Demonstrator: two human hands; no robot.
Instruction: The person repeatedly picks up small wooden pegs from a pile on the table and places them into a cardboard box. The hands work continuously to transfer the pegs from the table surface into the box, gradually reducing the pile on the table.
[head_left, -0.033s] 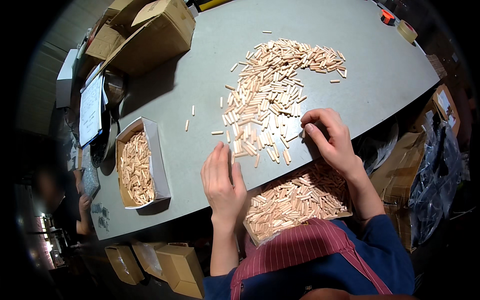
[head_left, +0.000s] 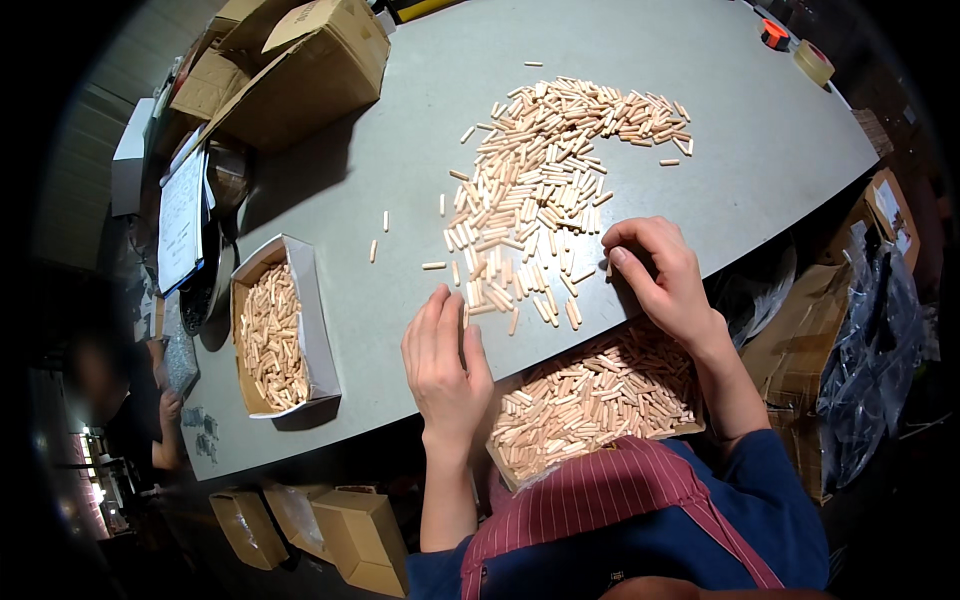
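A spread pile of small wooden dowels (head_left: 540,170) lies on the grey table in a curved band. At its near left edge is my left hand (head_left: 440,355), back upward, fingers stretched and thumb apart; a dowel (head_left: 465,316) shows between index finger and thumb. On the right side of the near dowels, my right hand (head_left: 662,275) is curled, with thumb and index finger drawn together. The end of a dowel (head_left: 609,270) pokes out below that thumb tip; the fingers partly hide it. Under the table edge, between my forearms, an open box (head_left: 690,429) holds many more dowels.
Left of my left hand stands a white cardboard box (head_left: 322,350) of dowels. Behind it are a clipboard with papers (head_left: 183,220) and a large carton (head_left: 310,85). Tape rolls (head_left: 814,63) lie far right. Another person's hand (head_left: 170,405) shows at the left table edge.
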